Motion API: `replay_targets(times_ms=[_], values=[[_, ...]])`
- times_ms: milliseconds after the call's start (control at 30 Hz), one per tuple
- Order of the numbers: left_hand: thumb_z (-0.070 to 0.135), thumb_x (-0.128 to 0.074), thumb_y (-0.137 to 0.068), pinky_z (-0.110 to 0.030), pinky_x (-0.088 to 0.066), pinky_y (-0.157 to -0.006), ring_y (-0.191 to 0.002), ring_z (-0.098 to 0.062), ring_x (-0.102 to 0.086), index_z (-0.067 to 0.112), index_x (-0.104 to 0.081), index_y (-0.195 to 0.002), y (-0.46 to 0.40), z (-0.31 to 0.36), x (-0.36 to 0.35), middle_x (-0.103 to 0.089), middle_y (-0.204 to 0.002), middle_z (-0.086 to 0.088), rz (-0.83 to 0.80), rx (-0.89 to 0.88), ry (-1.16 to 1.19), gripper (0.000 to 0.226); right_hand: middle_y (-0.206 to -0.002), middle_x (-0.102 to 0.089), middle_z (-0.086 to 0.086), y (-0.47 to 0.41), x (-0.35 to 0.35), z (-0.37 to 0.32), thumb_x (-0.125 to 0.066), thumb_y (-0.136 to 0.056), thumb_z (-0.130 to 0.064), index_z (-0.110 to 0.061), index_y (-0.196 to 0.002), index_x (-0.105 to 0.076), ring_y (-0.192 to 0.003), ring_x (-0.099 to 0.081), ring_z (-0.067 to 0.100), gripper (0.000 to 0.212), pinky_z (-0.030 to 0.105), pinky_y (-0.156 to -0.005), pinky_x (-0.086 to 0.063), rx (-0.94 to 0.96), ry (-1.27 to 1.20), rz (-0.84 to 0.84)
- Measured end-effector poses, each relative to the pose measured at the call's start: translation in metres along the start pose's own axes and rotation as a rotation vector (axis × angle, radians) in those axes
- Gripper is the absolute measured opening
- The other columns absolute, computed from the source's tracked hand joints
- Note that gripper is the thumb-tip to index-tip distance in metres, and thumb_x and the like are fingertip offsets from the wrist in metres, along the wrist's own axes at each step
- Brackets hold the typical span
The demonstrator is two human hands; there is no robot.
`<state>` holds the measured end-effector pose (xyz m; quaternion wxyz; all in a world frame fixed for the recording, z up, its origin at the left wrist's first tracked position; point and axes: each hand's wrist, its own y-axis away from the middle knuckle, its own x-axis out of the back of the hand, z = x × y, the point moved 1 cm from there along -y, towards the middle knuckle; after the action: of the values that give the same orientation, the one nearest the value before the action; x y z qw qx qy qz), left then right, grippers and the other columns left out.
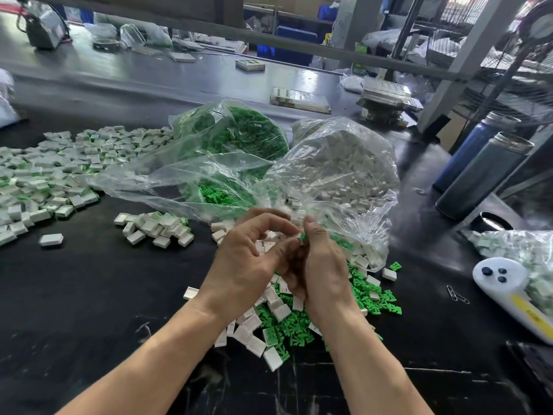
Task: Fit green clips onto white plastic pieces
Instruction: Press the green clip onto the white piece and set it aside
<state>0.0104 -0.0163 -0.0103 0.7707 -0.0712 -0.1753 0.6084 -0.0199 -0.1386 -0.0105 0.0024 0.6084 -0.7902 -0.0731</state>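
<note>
My left hand point(245, 265) and my right hand point(320, 262) meet above a mixed heap of loose green clips point(371, 298) and white plastic pieces point(254, 339) on the black table. My right hand pinches a green clip point(303, 236) between thumb and fingers. My left hand's fingers curl toward it at the same spot; whatever they hold is hidden. Behind the hands lie a clear bag of green clips point(239, 136) and a clear bag of white pieces point(347, 169).
Fitted white-and-green pieces spread over the left of the table point(59, 172), with a smaller cluster point(155, 226) nearer. Two dark flasks point(481, 175) stand at right. A white handheld device point(508, 292), another bag of pieces point(523, 253) and paper clips point(456, 295) lie beside them.
</note>
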Motion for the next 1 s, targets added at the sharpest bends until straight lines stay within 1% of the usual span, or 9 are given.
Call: replay_targets(times_ms=[100,167,300,400,500,600,667,800,1000], values=[[0.016,-0.079,-0.089,-0.023,-0.054,-0.088,-0.1,-0.006,-0.067,0.026,-0.074,-0.094,0.002,0.0,-0.003,-0.069,-0.109,0.017,-0.026,-0.001,0.0,0.013,-0.049,-0.048,0.003,-0.001,-0.002,-0.001,-0.035,-0.111,-0.048,-0.025,-0.056,-0.07,-0.038,-0.038,0.014,0.069,0.023,-0.036,-0.027,-0.017,-0.012,0.019],[0.013,-0.079,-0.089,-0.026,-0.057,-0.081,-0.091,-0.008,-0.068,0.026,-0.074,-0.093,0.003,-0.001,-0.006,-0.069,-0.107,0.017,-0.026,0.022,0.01,0.015,-0.047,-0.046,0.0,-0.001,-0.005,-0.002,-0.035,-0.112,-0.04,-0.024,-0.057,-0.069,-0.035,-0.038,0.011,0.067,0.02,-0.034,-0.028,-0.011,-0.1,0.023],[0.009,-0.079,-0.088,-0.019,-0.053,-0.071,-0.08,-0.007,-0.069,0.022,-0.073,-0.091,0.002,-0.001,-0.011,-0.07,-0.103,0.013,0.005,0.056,0.056,0.014,-0.044,-0.056,-0.007,-0.001,-0.011,-0.005,-0.033,-0.113,-0.022,-0.01,-0.074,-0.063,-0.035,-0.053,0.002,0.05,0.015,-0.033,-0.039,0.01,-0.285,0.01],[0.009,-0.078,-0.089,-0.017,-0.053,-0.066,-0.077,-0.007,-0.069,0.021,-0.073,-0.09,0.002,0.0,-0.014,-0.071,-0.101,0.011,0.019,0.056,0.088,0.013,-0.053,-0.065,-0.002,-0.004,-0.011,-0.002,-0.033,-0.111,-0.021,-0.011,-0.074,-0.076,-0.042,-0.06,0.005,0.057,0.017,-0.037,-0.043,0.038,-0.251,0.01],[0.011,-0.078,-0.089,-0.02,-0.055,-0.066,-0.077,-0.011,-0.07,0.02,-0.073,-0.089,0.002,0.0,-0.014,-0.072,-0.1,0.01,0.033,0.06,0.089,0.011,-0.055,-0.067,-0.001,-0.006,-0.013,0.001,-0.033,-0.111,-0.021,-0.018,-0.069,-0.08,-0.047,-0.064,0.006,0.064,0.018,-0.04,-0.047,0.061,-0.247,0.005],[0.012,-0.079,-0.089,-0.023,-0.057,-0.071,-0.081,-0.013,-0.071,0.018,-0.074,-0.091,0.002,-0.001,-0.013,-0.073,-0.101,0.008,0.035,0.061,0.073,0.008,-0.061,-0.071,-0.001,-0.009,-0.015,0.002,-0.032,-0.112,-0.021,-0.026,-0.071,-0.082,-0.059,-0.071,0.011,0.065,0.022,-0.05,-0.054,0.082,-0.254,0.024],[0.012,-0.079,-0.089,-0.025,-0.058,-0.073,-0.083,-0.013,-0.071,0.018,-0.074,-0.091,0.002,-0.001,-0.013,-0.073,-0.101,0.007,0.037,0.056,0.061,0.008,-0.057,-0.068,-0.004,-0.009,-0.015,0.003,-0.033,-0.112,-0.023,-0.03,-0.069,-0.082,-0.053,-0.067,0.007,0.065,0.019,-0.045,-0.05,0.091,-0.231,0.05],[0.011,-0.078,-0.089,-0.024,-0.059,-0.074,-0.084,-0.013,-0.071,0.018,-0.074,-0.091,0.003,0.001,-0.014,-0.073,-0.101,0.008,0.041,0.042,0.049,0.008,-0.049,-0.061,-0.009,-0.01,-0.015,0.004,-0.032,-0.112,-0.023,-0.034,-0.059,-0.077,-0.043,-0.058,0.0,0.07,0.014,-0.04,-0.043,0.109,-0.196,0.068],[0.012,-0.078,-0.09,-0.021,-0.057,-0.076,-0.086,-0.011,-0.071,0.02,-0.073,-0.092,0.003,0.0,-0.013,-0.073,-0.101,0.011,0.039,0.025,0.036,0.009,-0.058,-0.069,-0.006,-0.01,-0.015,0.003,-0.031,-0.112,-0.021,-0.031,-0.067,-0.081,-0.059,-0.07,0.009,0.068,0.021,-0.051,-0.054,0.124,-0.195,0.036]])
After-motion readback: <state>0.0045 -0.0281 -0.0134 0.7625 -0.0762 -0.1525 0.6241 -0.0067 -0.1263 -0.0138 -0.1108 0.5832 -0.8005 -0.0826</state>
